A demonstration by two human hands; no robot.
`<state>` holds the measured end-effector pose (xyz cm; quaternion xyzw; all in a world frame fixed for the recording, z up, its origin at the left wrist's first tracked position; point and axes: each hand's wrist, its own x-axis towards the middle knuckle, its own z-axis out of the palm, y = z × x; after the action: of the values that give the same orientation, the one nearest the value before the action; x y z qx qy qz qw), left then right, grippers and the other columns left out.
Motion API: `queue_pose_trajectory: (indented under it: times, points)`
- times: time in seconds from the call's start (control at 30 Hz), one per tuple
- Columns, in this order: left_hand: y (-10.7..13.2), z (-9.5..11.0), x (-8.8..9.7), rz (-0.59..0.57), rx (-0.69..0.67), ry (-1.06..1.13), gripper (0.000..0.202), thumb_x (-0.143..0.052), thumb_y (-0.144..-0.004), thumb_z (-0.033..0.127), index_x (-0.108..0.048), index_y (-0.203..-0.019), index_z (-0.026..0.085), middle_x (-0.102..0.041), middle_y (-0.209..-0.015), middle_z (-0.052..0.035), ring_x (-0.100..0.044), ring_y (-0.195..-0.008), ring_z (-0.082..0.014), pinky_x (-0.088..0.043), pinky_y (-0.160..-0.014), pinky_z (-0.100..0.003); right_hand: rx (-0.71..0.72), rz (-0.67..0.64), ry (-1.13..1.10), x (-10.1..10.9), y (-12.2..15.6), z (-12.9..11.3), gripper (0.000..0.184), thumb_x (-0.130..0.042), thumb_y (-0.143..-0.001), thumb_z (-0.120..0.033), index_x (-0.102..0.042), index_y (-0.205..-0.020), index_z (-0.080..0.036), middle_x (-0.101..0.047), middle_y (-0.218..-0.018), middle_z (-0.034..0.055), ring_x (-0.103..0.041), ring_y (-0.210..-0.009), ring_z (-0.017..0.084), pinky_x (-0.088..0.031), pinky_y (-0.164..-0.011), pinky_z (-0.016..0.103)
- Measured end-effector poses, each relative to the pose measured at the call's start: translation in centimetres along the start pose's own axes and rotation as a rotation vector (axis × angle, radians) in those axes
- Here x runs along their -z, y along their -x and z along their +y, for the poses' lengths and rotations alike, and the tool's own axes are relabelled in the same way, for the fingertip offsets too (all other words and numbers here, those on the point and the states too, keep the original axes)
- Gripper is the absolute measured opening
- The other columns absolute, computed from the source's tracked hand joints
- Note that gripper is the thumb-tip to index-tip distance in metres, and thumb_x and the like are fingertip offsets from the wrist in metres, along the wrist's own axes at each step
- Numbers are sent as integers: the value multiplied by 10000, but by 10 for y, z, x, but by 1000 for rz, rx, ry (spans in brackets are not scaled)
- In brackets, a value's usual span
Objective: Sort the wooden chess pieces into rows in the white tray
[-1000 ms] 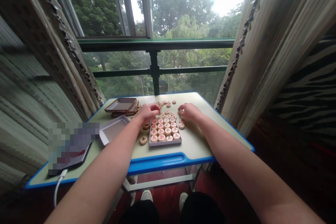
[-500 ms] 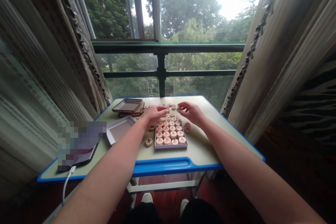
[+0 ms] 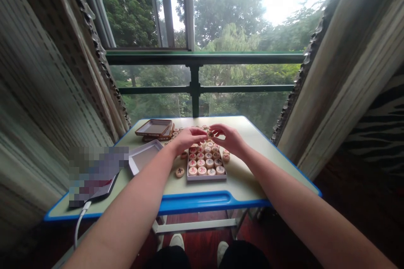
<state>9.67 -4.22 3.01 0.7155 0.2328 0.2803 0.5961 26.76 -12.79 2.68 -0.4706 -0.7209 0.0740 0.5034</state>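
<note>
Sitting near the far end of the shallow white box (image 3: 206,178), a round wooden piece (image 3: 210,134) was pinched in the right hand (image 3: 227,136), while the left hand (image 3: 188,138) had its fingers drawn together close by, its grip impossible to tell. Near rows of the box stood filled with red- and black-marked pieces (image 3: 202,170), the far end partly hidden. Outside it on the desk (image 3: 259,147) remained one black-marked piece (image 3: 179,172) at left, others (image 3: 226,156) at right and more beyond the hands, with a pale tray (image 3: 145,157) farther left.
</note>
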Motion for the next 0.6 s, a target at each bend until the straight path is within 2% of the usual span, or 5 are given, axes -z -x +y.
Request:
queue_pose_trajectory:
  times: [0.13, 0.33, 0.6]
  points:
    - [-2, -1, 0, -5, 5, 43, 346, -775, -589, 344, -681, -841, 125, -683, -781, -70, -585, -678, -127, -462, -658, -278, -2, 20, -37, 0, 1, -1, 277, -642, -724, -264, -588, -977, -167, -651, -913, 64, -642, -792, 153, -552, -776, 343]
    - [0, -1, 1, -19, 17, 52, 387, -748, -626, 394, -679, -904, 134, -666, -783, -64, -570, -656, -110, -450, -656, -265, 14, 16, -31, -1, 0, -4, 231, -644, -725, -286, -604, -924, -176, -643, -896, 61, -634, -810, 160, -549, -792, 342]
    - [2, 2, 0, -24, 19, 85, 391, -772, -596, 367, -682, -892, 128, -667, -781, -60, -571, -663, -109, -458, -684, -273, 74, -20, 121, 0, 1, -11, 220, -650, -720, -275, -633, -916, -176, -635, -919, 69, -605, -751, 145, -541, -689, 301]
